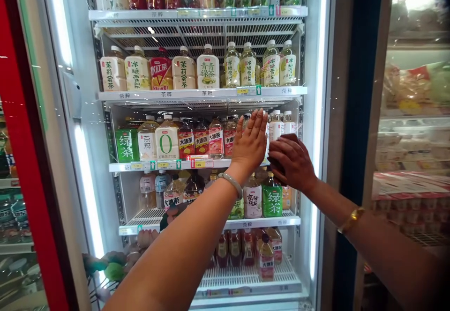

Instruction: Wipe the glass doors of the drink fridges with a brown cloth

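My left hand (250, 140) is raised in the middle of the view, its fingers stretched upward and nothing in it. A pale bangle (231, 184) circles its wrist. Just right of it is my right hand (292, 161), fingers loosely bent and pointing left, the palm side in shadow; I see nothing held. A gold bracelet (351, 219) is on that arm. Both hands are in front of a lit drinks cooler (204, 94), hiding part of the third shelf. White-capped bottles (277, 126) show behind them, and a green-labelled bottle (272, 198) stands below.
Several shelves of bottled drinks fill the cooler, with large tea bottles (208, 70) above. Light strips (86, 184) run up both sides. A dark post (362, 114) divides it from shelves of packaged goods (409, 184) at right. A red frame (28, 161) edges the left.
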A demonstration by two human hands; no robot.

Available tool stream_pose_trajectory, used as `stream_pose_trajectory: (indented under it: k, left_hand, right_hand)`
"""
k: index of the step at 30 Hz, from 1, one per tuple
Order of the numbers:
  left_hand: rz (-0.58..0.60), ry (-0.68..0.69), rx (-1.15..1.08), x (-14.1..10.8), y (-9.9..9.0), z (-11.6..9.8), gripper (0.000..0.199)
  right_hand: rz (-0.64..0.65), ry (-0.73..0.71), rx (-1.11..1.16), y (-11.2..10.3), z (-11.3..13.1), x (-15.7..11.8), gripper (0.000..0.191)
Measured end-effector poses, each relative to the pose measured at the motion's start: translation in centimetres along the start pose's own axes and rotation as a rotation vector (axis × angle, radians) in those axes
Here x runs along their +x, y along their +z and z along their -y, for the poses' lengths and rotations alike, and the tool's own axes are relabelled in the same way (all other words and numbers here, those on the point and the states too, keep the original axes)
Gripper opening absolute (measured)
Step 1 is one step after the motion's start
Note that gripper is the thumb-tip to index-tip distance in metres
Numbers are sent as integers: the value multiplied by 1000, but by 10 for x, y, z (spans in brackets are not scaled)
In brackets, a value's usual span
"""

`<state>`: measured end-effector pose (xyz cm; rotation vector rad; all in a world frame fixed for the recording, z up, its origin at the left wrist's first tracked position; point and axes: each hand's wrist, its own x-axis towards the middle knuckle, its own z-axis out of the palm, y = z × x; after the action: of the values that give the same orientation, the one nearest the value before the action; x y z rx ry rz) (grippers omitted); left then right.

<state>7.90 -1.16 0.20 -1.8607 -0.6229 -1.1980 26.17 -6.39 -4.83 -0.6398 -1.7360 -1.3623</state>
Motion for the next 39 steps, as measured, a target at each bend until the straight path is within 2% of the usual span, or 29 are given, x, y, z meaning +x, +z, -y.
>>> stream_pose_trajectory:
  k: [2, 4, 7, 9, 10, 12, 15, 18, 20, 21, 23, 25, 26, 28, 31, 33, 35, 37, 39]
  left_hand:
    - [-13, 0, 1, -1, 2, 0, 70]
    - [-21, 1, 3, -2, 3, -1, 70]
    - [-33, 1, 8, -2, 4, -1, 68]
    - [-33, -3, 9, -2, 3, -1, 66]
    - [-32, -6, 9, -2, 3, -1, 66]
    - [-22, -4, 6, -2, 2, -1, 67]
    - [-10, 4, 1, -4, 2, 0, 70]
    - [1, -6, 1, -7, 3, -1, 70]
    - [14, -16, 4, -8, 2, -3, 67]
    - [20, -19, 7, -8, 2, -4, 66]
    - [35, -23, 18, -8, 0, -6, 64]
    - [57, -28, 37, -7, -3, -8, 62]
    - [70, -32, 50, -7, -4, -8, 62]
    - [95, -35, 79, -10, -7, -8, 61]
    - [129, -2, 121, -26, -14, -4, 61]
    - [158, 27, 136, -45, -19, 1, 61]
    - [184, 48, 134, -66, -23, 5, 61]
    - [196, 42, 115, -86, -26, 6, 62]
    - [187, 1, 96, -103, -28, 5, 63]
  right_hand:
    - [49, -63, 34, -11, -15, -22, 47]
    - [48, 0, 32, -18, -35, -24, 44]
    - [-88, 246, -55, -14, -51, 9, 38]
    - [-203, 382, -108, -3, -44, 37, 36]
    - [-231, 402, -116, 4, -36, 47, 36]
    - [-200, 338, -93, 13, -15, 52, 38]
    - [-67, 148, -37, 11, 8, 22, 47]
    - [48, -37, 35, -6, 2, -23, 52]
    - [83, -46, 75, -14, -12, -39, 52]
    - [50, 12, 67, -15, -18, -40, 51]
    - [-103, 211, 0, -8, -21, -30, 48]
    - [-272, 411, -90, 5, -10, -12, 46]
    - [-311, 460, -111, 11, 0, -6, 45]
    - [-266, 433, -91, 20, 23, -5, 48]
    - [-51, 209, -5, 17, 46, -34, 53]
    - [70, 56, 45, 8, 48, -61, 54]
    - [120, -6, 86, 2, 43, -76, 53]
    - [71, 88, 91, 3, 44, -69, 52]
    - [-52, 285, 61, 12, 58, -46, 52]
